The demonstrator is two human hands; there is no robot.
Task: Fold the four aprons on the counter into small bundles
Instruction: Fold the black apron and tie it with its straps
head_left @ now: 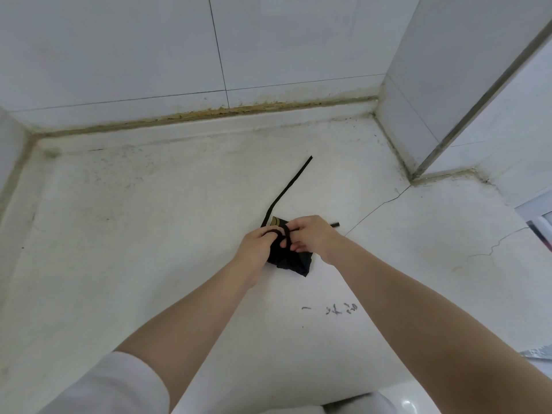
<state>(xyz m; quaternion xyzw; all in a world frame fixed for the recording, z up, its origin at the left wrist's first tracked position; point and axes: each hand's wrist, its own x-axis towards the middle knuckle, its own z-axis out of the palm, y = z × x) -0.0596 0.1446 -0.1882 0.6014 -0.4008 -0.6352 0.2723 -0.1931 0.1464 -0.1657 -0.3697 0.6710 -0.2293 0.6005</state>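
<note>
From the head view, looking down: I have one black apron (291, 259) already folded down into a small wad, sitting on the pale worktop (149, 234) about mid-way across, a little right of centre. My left hand (258, 246) is on the wad's left side, its fingers curled with a loop of the black strap (291, 185) hooked over them. My right hand (312, 234) is on the right side, fingers pinching the strap where it crosses the top of the wad. So both sets of fingers are grasping strap, neither released.

One long tail of the strap runs away from me, up and to the right toward the far wall; a short stub end (335, 225) pokes out just past my right hand. A bit of gold print shows at the wad's far edge.

By my reading, the folding on this apron is done and I'm on the tie-off, winding or knotting the strap round the bundle; that long tail is still loose. As for the other three aprons, I can't see any here, finished or waiting, so I can't say which number this one is.
</note>
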